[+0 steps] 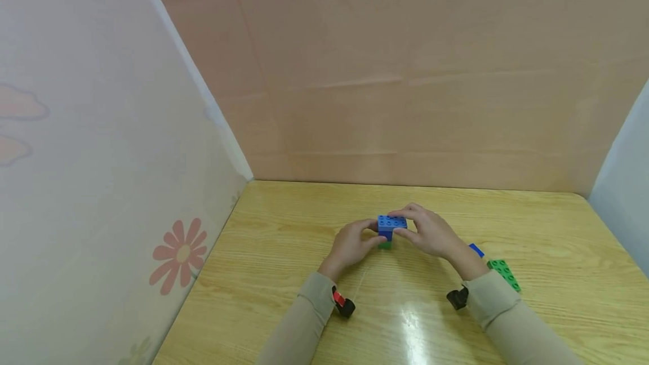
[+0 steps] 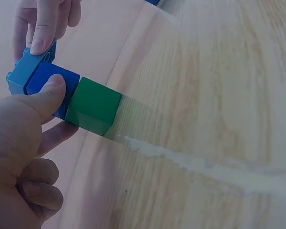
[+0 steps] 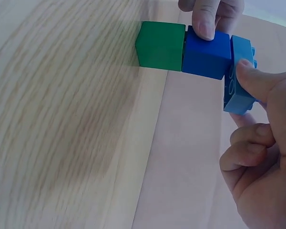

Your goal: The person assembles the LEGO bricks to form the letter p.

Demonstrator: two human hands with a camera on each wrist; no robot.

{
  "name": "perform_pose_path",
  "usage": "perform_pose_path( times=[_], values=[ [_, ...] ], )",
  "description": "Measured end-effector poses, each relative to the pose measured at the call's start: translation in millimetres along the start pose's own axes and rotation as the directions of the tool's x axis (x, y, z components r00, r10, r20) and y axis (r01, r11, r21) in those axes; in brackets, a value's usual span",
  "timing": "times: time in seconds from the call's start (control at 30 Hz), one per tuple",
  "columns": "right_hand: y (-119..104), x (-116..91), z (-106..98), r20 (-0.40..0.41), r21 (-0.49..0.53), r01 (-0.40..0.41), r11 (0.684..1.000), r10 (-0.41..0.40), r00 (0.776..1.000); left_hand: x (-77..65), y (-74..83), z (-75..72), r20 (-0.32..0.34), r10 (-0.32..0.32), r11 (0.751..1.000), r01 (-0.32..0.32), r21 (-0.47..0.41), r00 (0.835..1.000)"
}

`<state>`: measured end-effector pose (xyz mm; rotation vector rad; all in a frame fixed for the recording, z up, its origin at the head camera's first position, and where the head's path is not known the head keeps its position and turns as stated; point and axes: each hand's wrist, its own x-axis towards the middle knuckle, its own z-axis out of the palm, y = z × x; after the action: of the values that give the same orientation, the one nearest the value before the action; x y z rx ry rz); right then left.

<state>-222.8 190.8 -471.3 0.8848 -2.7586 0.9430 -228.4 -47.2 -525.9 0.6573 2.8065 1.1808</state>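
Note:
A green block (image 3: 160, 45) stands on the wooden table with a dark blue block (image 3: 207, 55) on top of it. Over these sits a longer light blue brick (image 1: 392, 222), its studs facing up and one end jutting out to the right. My left hand (image 1: 352, 245) pinches the dark blue block between thumb and forefinger; its other fingers are curled in the left wrist view. With thumb and fingers, my right hand (image 1: 428, 231) grips the overhanging end of the light blue brick. In the right wrist view, a slight tilt shows between light and dark blue.
Right of the stack, partly behind the right forearm, lie a green studded brick (image 1: 504, 275) and a blue piece (image 1: 476, 250). A tan covered wall (image 1: 405, 100) rises behind the table (image 1: 284, 213), and a pale flowered wall (image 1: 127, 128) stands at the left.

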Motion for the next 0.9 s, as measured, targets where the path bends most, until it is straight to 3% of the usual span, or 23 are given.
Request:
perform_pose_path(
  times=[0.43,0.9],
  values=[
    [2,0,1,-0.002,-0.019,0.0,1.0,0.0,1.0,0.2,0.1,0.7,0.007,-0.022,1.0,0.022,0.005,1.0],
    [12,3,13,-0.02,0.15,-0.042,0.988,0.046,0.999,1.9,-3.7,3.6,-0.001,-0.009,1.0,0.009,0.001,1.0]
  ],
)
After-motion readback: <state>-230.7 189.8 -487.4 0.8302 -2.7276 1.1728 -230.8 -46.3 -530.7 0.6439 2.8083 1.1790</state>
